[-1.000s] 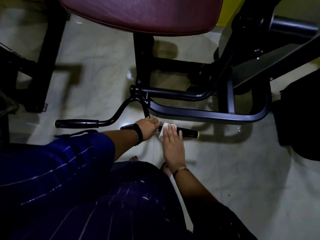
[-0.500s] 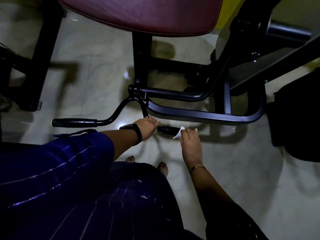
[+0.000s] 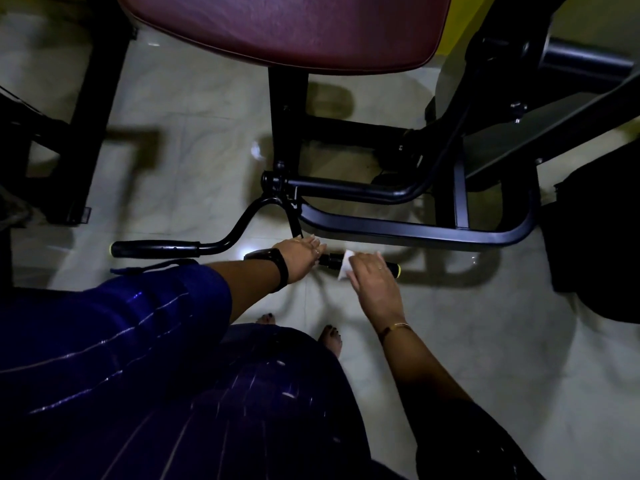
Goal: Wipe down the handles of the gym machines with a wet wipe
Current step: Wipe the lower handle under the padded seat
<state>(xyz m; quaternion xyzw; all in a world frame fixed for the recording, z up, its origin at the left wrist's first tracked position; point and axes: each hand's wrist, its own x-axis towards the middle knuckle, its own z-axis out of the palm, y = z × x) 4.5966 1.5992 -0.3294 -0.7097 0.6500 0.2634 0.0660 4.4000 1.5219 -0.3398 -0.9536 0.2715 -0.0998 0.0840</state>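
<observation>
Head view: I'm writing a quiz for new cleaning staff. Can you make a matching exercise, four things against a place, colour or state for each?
1. wet wipe
2. seat pad
3. left grip
4. left hand

A. maroon
B. untouched, at the far left end of the bar
C. under the right hand, on the right grip
D. resting on the bar between the grips

Pairs: 1-C, 2-A, 3-B, 4-D

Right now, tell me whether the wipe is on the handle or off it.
On. The right hand presses the wipe onto the handle.
</observation>
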